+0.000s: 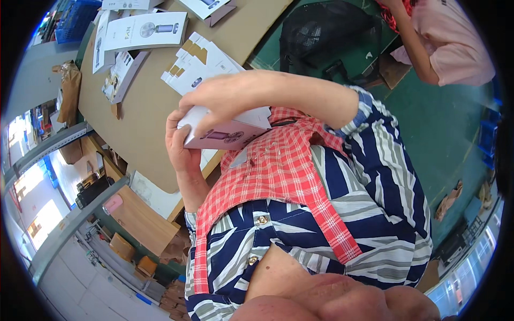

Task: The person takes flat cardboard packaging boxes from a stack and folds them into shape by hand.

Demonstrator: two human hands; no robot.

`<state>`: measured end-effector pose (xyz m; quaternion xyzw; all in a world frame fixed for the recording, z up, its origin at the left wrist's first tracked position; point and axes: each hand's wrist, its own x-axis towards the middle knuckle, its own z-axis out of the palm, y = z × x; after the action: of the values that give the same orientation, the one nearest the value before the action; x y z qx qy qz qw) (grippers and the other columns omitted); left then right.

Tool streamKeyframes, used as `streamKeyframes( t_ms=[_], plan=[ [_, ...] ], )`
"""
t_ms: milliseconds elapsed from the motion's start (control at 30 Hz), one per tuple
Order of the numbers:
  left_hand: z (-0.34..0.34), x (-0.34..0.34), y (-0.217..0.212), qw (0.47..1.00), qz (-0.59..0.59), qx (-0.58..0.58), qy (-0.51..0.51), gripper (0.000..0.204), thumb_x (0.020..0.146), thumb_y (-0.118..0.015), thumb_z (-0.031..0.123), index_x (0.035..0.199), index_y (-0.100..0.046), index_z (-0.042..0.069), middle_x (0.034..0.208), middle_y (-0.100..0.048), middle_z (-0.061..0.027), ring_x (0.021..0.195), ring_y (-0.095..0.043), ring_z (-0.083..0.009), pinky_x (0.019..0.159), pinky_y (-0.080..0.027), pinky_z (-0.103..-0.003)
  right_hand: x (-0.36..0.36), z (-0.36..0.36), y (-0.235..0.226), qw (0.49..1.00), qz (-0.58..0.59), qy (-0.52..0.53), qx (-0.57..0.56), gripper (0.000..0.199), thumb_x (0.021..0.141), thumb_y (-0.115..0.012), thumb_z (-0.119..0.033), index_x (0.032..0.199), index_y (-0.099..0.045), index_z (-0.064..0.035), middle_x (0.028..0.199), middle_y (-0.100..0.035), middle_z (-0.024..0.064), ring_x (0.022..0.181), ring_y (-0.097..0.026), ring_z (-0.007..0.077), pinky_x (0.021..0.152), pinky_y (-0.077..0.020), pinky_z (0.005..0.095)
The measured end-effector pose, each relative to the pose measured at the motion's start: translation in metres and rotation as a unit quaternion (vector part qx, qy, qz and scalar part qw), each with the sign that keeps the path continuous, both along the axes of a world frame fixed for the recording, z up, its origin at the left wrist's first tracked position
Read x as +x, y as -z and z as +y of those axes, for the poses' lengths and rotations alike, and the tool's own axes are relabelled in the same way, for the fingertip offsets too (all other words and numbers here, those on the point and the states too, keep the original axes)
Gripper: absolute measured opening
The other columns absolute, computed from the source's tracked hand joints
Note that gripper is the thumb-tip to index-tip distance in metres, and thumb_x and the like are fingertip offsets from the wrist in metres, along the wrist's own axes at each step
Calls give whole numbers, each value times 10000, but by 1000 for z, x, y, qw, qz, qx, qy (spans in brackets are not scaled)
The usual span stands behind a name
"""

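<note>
A white printed fan box (227,134), with a picture of a purple-handled fan on its side, is held close against my red checked apron at the table's edge. My left hand (182,143) grips its left end, with fingers up along the end and the thumb on the near side. My right hand (218,97) arches over the top, its fingers curled down onto the same end. The far side of the box and some fingertips are hidden. Just beyond my hands lies a stack of flat, unfolded white cartons (214,61) with brown inner flaps.
More white fan boxes (147,31) stand and lie on the brown tabletop (136,128). A blue crate (77,21) is at the far left, near a brown paper bundle (69,91). Across the green floor are a black mesh chair (321,35) and another person in pink (458,43).
</note>
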<state>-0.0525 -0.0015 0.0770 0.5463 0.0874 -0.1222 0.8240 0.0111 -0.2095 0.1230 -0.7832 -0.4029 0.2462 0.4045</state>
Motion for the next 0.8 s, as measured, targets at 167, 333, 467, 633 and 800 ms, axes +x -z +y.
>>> streamKeyframes(
  t_ms=[167,333,467,633,800],
  plan=[
    [5,14,10,990,-68,0,-123,298,931,-404,160,1184,-433,6,1199,-511,-149,1159,-459,-257,1004,-352,-425,11,-26,34,975,-23,168,146,522,748,-704,-233,1189,-528,-19,1086,-606,147,946,-607,248,801,-488,328],
    [38,32,34,949,-122,67,-282,261,934,-391,114,1160,-454,1,1184,-520,-119,1098,-489,-198,914,-405,-379,73,-78,50,786,172,372,463,459,841,-621,-330,1162,-547,-10,1100,-600,111,1012,-571,214,879,-442,289],
    [6,63,53,952,-20,201,-229,362,923,-424,128,1258,-403,-9,1231,-503,-136,1120,-482,-235,926,-392,-378,71,-31,140,877,-54,470,78,480,833,-557,-316,1123,-493,60,1041,-597,266,956,-588,391,849,-465,447],
    [-6,90,68,958,-44,283,-23,550,913,-488,173,1380,-270,-21,1314,-450,-153,1207,-441,-239,997,-345,-347,55,35,132,895,40,444,27,545,810,-599,-264,1183,-376,65,1209,-476,274,1141,-463,391,984,-351,463],
    [-6,59,73,856,-110,502,-61,574,883,-543,186,1349,-294,-37,1274,-453,-241,1204,-444,-282,1032,-316,-350,27,19,109,906,-133,401,-40,676,857,-572,-308,1289,-256,104,1281,-412,299,1179,-418,435,980,-359,441]
  ],
)
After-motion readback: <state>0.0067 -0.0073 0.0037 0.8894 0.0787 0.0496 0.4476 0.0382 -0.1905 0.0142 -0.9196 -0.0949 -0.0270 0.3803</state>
